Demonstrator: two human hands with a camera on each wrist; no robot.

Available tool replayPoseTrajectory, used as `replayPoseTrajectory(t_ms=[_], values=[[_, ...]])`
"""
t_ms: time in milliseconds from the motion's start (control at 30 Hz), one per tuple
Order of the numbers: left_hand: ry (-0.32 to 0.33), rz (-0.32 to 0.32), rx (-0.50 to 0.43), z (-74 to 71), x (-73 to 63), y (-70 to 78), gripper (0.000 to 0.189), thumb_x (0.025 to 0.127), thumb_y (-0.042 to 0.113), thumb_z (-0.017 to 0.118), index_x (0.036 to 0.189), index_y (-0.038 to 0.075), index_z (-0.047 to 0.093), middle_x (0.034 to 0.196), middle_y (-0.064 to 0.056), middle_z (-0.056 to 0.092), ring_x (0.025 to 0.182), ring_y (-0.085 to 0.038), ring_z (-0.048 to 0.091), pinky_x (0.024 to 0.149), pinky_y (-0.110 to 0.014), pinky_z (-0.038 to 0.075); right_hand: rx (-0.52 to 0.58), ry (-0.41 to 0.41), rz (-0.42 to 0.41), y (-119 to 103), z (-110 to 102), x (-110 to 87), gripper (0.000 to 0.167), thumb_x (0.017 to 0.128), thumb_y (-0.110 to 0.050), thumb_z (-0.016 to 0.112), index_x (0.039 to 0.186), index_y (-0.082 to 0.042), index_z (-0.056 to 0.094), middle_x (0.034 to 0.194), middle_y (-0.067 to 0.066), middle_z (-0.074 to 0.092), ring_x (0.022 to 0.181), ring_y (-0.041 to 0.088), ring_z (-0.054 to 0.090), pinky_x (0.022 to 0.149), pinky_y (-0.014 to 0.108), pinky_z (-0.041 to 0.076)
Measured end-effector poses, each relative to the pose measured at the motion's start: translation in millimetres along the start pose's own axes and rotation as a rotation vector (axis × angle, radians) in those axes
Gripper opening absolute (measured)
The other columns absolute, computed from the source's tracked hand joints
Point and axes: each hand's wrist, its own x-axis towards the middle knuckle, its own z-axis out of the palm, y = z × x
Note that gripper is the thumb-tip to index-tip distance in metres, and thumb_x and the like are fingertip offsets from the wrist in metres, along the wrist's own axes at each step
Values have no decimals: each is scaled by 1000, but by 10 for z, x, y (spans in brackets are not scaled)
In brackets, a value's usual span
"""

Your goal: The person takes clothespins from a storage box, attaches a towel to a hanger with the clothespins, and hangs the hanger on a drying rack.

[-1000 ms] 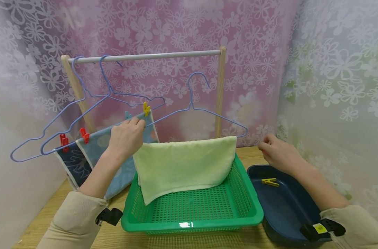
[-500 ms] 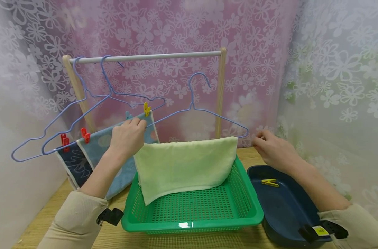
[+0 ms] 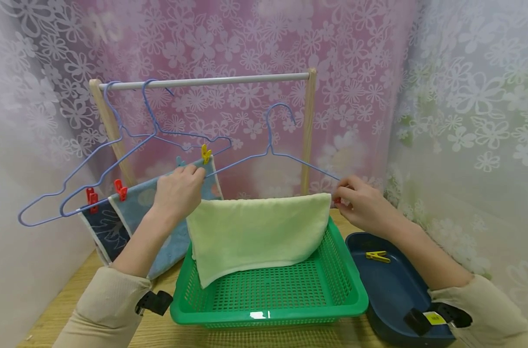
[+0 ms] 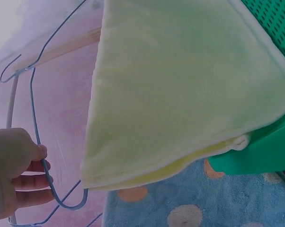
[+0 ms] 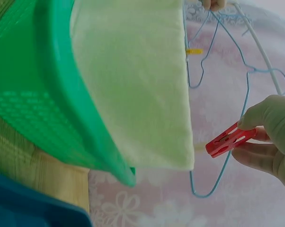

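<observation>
A pale yellow towel (image 3: 259, 232) hangs folded over the lower bar of a blue wire hanger (image 3: 270, 150), its lower part inside a green basket (image 3: 268, 316). My left hand (image 3: 178, 191) grips the hanger's left end; in the left wrist view its fingers (image 4: 36, 182) curl round the wire. With my right hand (image 3: 363, 205) I pinch a red clothespin (image 5: 230, 139) between thumb and fingers, best seen in the right wrist view. The clothespin points at the towel's top right corner, beside the hanger's right end. The hanger's hook is free of the rail.
A rack with a metal rail (image 3: 207, 81) stands behind, carrying two hangers with a dark towel (image 3: 105, 224) and a blue towel (image 3: 137, 203) clipped by clothespins. On the right, a dark blue basin (image 3: 394, 285) holds a yellow clothespin (image 3: 378, 256). Floral curtains hang around.
My right hand has moved left from above the basin to the hanger's right end, bringing the red clothespin close to the towel's corner. The left hand has stayed in place.
</observation>
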Motion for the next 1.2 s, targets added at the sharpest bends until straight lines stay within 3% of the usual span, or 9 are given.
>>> replayPoseTrajectory(t_ms=[233,567,767,1033,1200], values=[[31,24,23,-41,6,-13,8,86,-3,52,89,0,59,81,-13,58,58,-25,50,38,-33,33,27,1,-37,-100,79,119,21,71,9,71,82,-6,63,90,10,53,59,13,52,50,25,44],[6,11,32,-90,8,-21,11,85,-3,50,89,0,60,81,-12,58,60,-26,51,39,-35,36,87,5,-59,-233,154,303,20,74,9,69,86,-6,64,94,10,56,73,20,55,51,26,44],[-4,15,27,-108,7,-28,11,85,-3,50,89,0,59,82,-13,58,59,-25,50,39,-34,36,161,3,-81,-340,213,458,19,76,10,68,83,-8,62,94,5,56,81,18,55,54,24,44],[11,-10,-7,-83,-9,-39,7,89,6,56,90,1,60,84,-13,61,58,-25,52,40,-38,40,276,12,-18,-531,348,725,15,77,4,70,79,-10,65,91,3,57,80,15,55,56,23,46],[13,-13,-28,-58,-14,-42,6,88,5,57,88,1,61,84,-12,62,59,-25,53,41,-39,42,343,53,-46,-626,459,894,14,76,3,72,78,-9,65,88,4,55,75,14,53,54,21,45]])
